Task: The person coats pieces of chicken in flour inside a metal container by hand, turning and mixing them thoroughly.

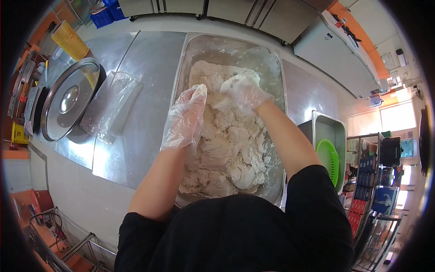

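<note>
A deep metal tray (272, 72) holds many lumpy pieces coated in white flour (226, 149); the coating hides what they are. Over the tray's left side is my left hand (186, 115), in a clear plastic glove with floury fingertips. Its fingers are curled together, and whatever they may hold is hidden. My right hand (247, 96), gloved too, is at the upper middle of the pile, against a thickly floured lump (240, 80). Motion smears its fingers, so its grip is unclear.
On the steel table (152, 59) left of the tray lie a clear plastic bag (111, 106) and a round metal lid (72, 99). A yellow roll (70, 41) stands behind them. To the right, a metal pan (324, 120) contains a green basket (327, 161).
</note>
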`<state>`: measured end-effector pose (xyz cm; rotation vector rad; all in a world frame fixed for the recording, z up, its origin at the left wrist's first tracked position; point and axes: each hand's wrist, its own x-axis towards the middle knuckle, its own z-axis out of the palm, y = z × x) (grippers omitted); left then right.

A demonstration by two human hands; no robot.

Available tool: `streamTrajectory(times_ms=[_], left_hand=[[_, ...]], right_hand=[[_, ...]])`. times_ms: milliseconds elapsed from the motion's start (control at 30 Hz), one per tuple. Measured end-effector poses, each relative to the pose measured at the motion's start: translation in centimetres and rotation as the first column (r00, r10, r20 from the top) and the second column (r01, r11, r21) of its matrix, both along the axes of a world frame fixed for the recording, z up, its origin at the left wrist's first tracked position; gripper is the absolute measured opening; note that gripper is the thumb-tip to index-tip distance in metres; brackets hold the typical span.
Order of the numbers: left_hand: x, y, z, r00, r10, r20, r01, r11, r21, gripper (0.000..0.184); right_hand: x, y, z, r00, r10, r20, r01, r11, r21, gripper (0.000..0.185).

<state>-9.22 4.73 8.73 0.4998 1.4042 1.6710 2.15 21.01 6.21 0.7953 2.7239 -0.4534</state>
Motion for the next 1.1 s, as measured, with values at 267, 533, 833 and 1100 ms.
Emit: streamTrajectory(times_ms=[267,533,833,1100], left_hand=[[0.2,0.3,-1.0,0.998,-0.008,0.058,0.004,0.997,0.079,0.035],[-0.2,-0.1,-0.7,0.991,-0.032,-0.127,0.030,0.999,-0.019,0.035],[0.1,-0.3,0.8,0.996,0.032,-0.086,-0.042,0.993,-0.110,0.030],[0.2,-0.3,0.0,0.998,-0.001,-0.059,-0.004,0.996,-0.086,0.027]], right_hand=[[-2.8,-2.3,-6.1,0.915,0.305,0.262,-0.308,0.951,-0.033,0.037],[-2.4,-1.6,-5.6,0.991,-0.051,-0.120,0.055,0.998,0.027,0.022],[-1.4,-1.4,2.1,0.884,0.360,0.298,-0.408,0.905,0.117,0.025],[2.1,0.1,-0.9,0.885,0.278,0.373,-0.368,0.909,0.196,0.017]])
